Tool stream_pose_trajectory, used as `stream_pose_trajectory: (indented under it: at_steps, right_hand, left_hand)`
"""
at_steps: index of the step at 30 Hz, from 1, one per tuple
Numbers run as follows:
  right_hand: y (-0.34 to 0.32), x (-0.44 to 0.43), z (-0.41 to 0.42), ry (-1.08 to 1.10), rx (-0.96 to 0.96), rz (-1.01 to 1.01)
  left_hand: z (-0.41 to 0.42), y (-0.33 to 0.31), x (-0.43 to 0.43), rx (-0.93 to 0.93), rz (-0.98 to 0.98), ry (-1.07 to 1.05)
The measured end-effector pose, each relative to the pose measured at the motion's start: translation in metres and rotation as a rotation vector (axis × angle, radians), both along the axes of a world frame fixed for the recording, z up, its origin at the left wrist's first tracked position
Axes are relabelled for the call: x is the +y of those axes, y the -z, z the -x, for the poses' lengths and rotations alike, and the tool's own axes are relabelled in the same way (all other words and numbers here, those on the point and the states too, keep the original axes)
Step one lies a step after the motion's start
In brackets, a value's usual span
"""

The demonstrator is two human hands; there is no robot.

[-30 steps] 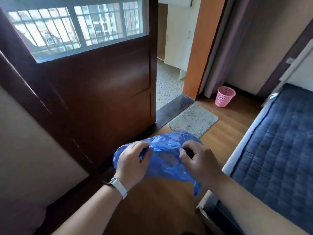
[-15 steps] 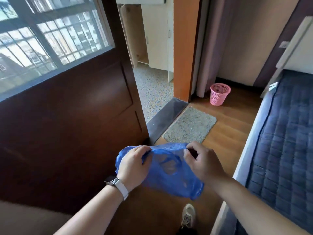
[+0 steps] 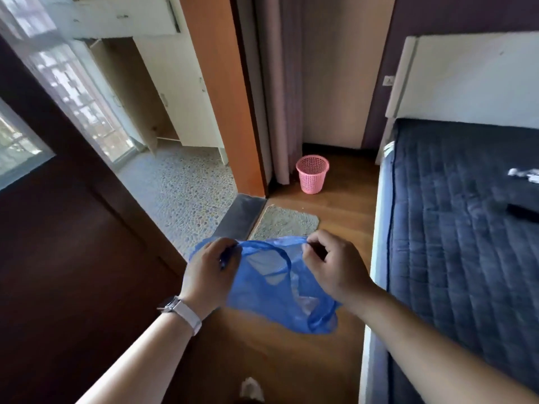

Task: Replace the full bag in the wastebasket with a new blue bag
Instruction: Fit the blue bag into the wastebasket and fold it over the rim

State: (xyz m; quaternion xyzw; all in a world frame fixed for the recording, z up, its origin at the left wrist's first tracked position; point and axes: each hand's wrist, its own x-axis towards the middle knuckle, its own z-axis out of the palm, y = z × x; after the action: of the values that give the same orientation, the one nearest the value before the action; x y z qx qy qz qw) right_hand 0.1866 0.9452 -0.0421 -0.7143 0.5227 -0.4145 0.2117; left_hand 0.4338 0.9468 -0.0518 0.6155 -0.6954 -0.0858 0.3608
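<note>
Hands, left (image 3: 208, 268) and right (image 3: 335, 265), pinch blue bag (image 3: 271, 290) taut between them.

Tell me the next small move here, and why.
Probably walk forward to the pink wastebasket. The left hand and right hand each pinch the blue bag at its rim, the mouth stretched partly open, while the wastebasket stands ahead on the floor by the curtain, beyond arm's reach. No liner shows in it.

Mat (image 3: 287, 221) partly behind blue bag (image 3: 262, 290), shoe (image 3: 251, 387) blurred, cut off below
</note>
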Motion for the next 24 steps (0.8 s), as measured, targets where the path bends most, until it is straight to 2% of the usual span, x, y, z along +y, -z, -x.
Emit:
stream_pose_trajectory:
  at_steps: [11,17,24]
  right_hand:
    - [0.012,-0.16,0.033,0.236,0.077,-0.018]
    - [-0.001,-0.26,0.045,0.316,0.156,-0.033]
    - [0.015,-0.342,0.068,0.491,0.055,-0.049]
  left_hand:
    - [0.036,0.029,-0.211,0.051,-0.045,0.206]
    - [0.053,0.024,-0.329,0.158,-0.018,0.273]
    - [0.089,0.03,-0.44,0.15,-0.066,0.414]
